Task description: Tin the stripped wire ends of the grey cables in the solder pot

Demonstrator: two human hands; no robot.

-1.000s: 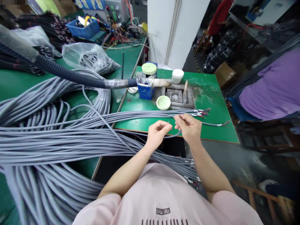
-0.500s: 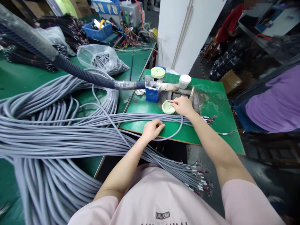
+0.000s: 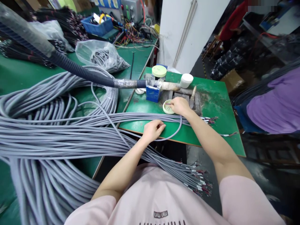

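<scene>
Right hand (image 3: 180,105) narrow, fingers pinched on the end of a thin grey sheathed cable (image 3: 173,132), fine wire tips poking out over a round pale green plastic dish (image 3: 167,107). Step in hand looks like working those wire tips at the dish. Left hand (image 3: 153,130) loosely curled, lying near the dish on the person's side, cable loop running just beside it; cannot tell if it grips anything. Behind the dish: square blue box (image 3: 152,94) with a black corrugated hose (image 3: 82,73) wrapped in silver tape at its end, plus a white plastic jar (image 3: 187,80). Left of the dish: large heap of grey cables (image 3: 58,140) across a green-topped workbench (image 3: 211,131). Right of the dish: stripped cable ends with coloured wires (image 3: 209,119).
</scene>
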